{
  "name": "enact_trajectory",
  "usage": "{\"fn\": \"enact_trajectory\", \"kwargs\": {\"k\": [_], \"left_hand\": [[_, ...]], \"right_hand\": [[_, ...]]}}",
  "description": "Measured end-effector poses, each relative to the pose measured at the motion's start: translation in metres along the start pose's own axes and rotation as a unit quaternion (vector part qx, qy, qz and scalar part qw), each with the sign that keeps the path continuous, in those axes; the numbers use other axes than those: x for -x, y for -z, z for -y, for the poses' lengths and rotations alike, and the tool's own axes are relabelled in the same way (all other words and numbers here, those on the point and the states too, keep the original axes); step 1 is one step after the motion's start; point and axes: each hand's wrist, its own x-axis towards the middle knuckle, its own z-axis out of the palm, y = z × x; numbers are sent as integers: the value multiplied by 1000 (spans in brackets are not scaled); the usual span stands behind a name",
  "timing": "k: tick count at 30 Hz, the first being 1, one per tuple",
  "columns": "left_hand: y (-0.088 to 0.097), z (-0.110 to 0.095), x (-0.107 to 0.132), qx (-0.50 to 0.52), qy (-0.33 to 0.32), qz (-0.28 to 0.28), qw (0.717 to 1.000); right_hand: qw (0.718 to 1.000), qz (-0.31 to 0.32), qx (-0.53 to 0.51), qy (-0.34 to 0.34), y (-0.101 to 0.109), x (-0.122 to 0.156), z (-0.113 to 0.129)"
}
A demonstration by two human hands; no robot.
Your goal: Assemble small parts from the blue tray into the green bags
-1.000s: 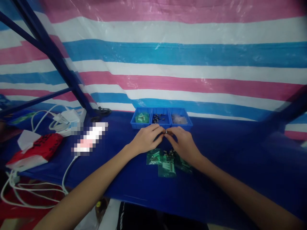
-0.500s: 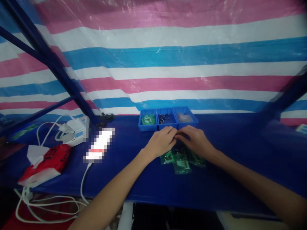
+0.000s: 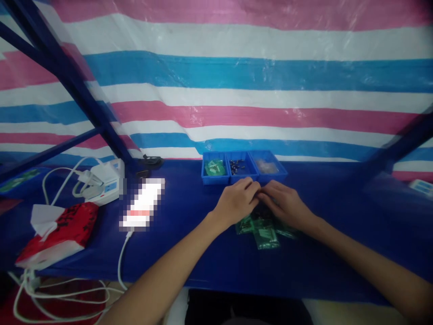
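Note:
My left hand and my right hand meet at the fingertips above the blue table. Both are closed in a pinch, and whatever lies between the fingers is too small and hidden to name. Just below the hands lie several small clear packets with green contents, partly covered by my right hand. Beyond the fingers stand three joined blue bins. The left bin holds green packets, the middle one small dark metallic parts, and the right one clear plastic bags.
To the left lie a phone-like blurred bright screen with a white cable, a white power strip and a red tissue pack. Blue frame bars slope at the left. A striped sheet hangs behind.
The view has shifted slightly, so the bins and hands appear a little further right. My hands stay pinched together over the packets.

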Motion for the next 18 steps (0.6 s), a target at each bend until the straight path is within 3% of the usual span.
{"fn": "enact_trajectory", "kwargs": {"k": [11,18], "left_hand": [[5,-12,2,-94,-24,43,994],[39,-40,-2,-180,-30,74,980]], "right_hand": [[1000,19,-1,10,-5,4,3],[999,-13,17,38,4,4,10]]}}
